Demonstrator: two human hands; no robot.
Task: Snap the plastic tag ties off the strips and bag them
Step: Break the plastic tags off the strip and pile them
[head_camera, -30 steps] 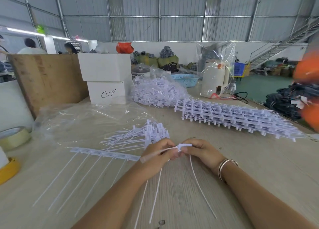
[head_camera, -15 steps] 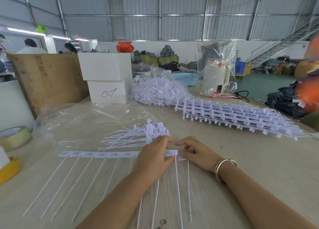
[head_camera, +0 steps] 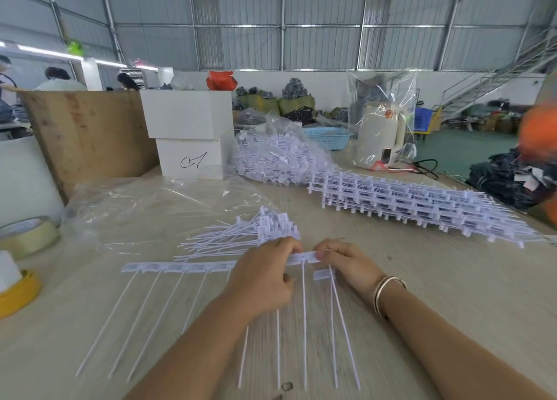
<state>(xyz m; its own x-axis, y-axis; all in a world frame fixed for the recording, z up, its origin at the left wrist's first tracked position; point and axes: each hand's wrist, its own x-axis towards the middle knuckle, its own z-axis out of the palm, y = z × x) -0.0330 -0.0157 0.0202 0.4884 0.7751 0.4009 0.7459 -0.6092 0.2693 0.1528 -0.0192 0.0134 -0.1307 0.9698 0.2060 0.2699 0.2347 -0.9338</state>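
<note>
A white strip of tag ties (head_camera: 180,267) lies flat on the wooden table, its thin tails pointing toward me. My left hand (head_camera: 265,274) grips the strip near its right end. My right hand (head_camera: 346,261) pinches the last tag head at that end (head_camera: 310,256). A single separated tie (head_camera: 324,274) lies just below my right fingers. A small heap of loose ties (head_camera: 247,234) sits right behind my hands. An empty clear plastic bag (head_camera: 144,210) lies to the left of the heap.
A tall stack of uncut strips (head_camera: 416,207) lies at the right. A full bag of ties (head_camera: 277,158) sits behind, next to two white boxes (head_camera: 187,134). Tape rolls (head_camera: 27,237) lie at the left edge. A bagged kettle (head_camera: 381,134) stands at the back.
The strip has been laid flat on the table after being held up. My hands have shifted along it, and one separated tie now lies below my right hand.
</note>
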